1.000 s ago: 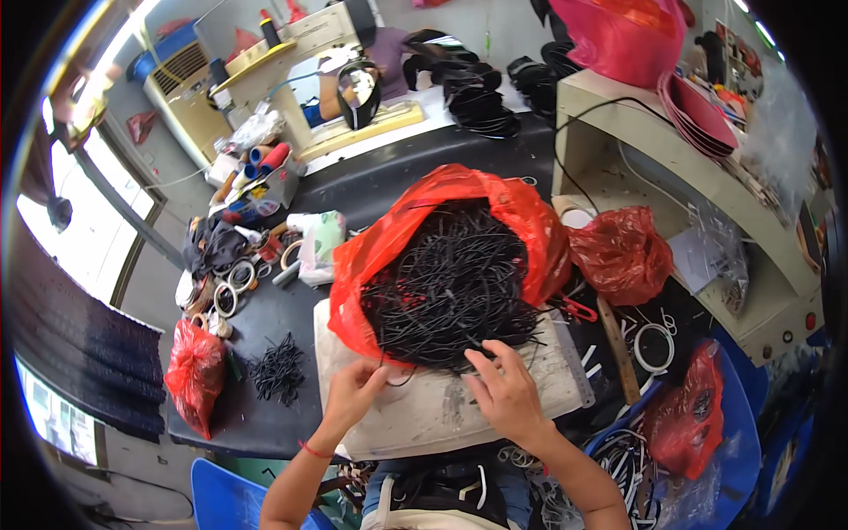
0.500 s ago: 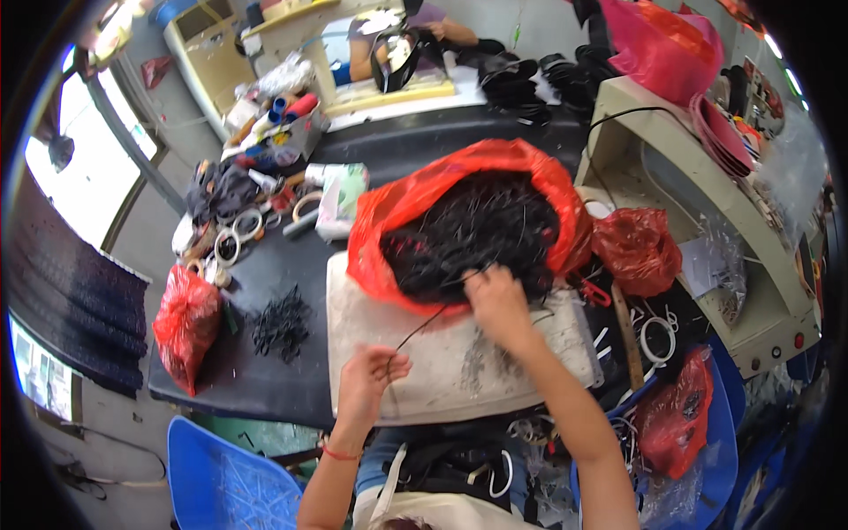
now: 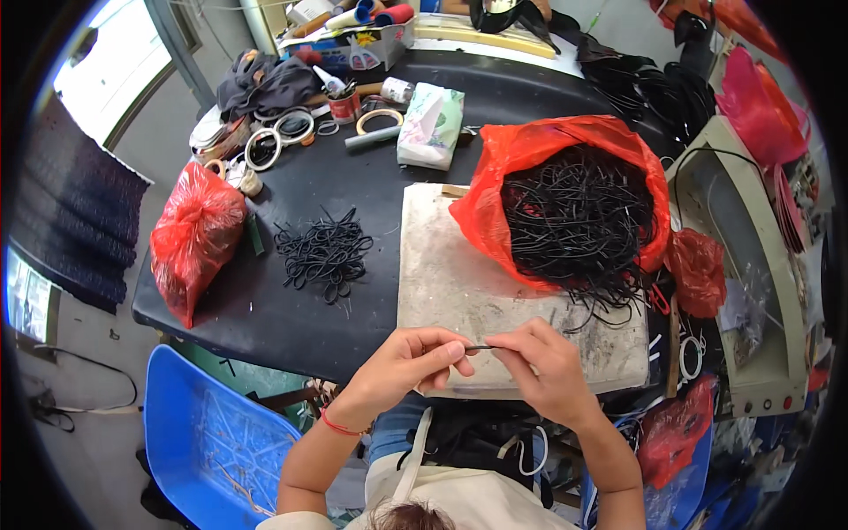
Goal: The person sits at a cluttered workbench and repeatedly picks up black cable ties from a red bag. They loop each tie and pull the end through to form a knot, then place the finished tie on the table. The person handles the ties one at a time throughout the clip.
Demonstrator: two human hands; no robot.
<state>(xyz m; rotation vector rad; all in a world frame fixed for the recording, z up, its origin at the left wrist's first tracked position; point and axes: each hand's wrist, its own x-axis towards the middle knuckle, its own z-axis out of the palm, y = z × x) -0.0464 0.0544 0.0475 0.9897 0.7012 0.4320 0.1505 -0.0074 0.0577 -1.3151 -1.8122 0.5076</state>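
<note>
Close to the table's front edge, my left hand (image 3: 422,358) and my right hand (image 3: 541,362) meet over a pale board (image 3: 442,283). Both pinch a short stretch of thin black cord (image 3: 479,347); the rest of it is hidden by my fingers. Beyond my right hand lies an open red plastic bag (image 3: 481,212), its mouth toward me, full of tangled black cords (image 3: 574,212). Some cord ends spill onto the board. A small heap of looped black cords (image 3: 325,253) rests on the dark table, left of the board.
A tied red bag (image 3: 196,234) stands at the table's left edge. Tape rolls (image 3: 263,148), a tissue pack (image 3: 430,128) and a box of rolls (image 3: 362,51) sit farther back. A beige machine housing (image 3: 755,256) is on the right; a blue bin (image 3: 199,433) is below left.
My right hand has come out of the red bag down to my left hand, and both now grip the cord. The view has turned left.
</note>
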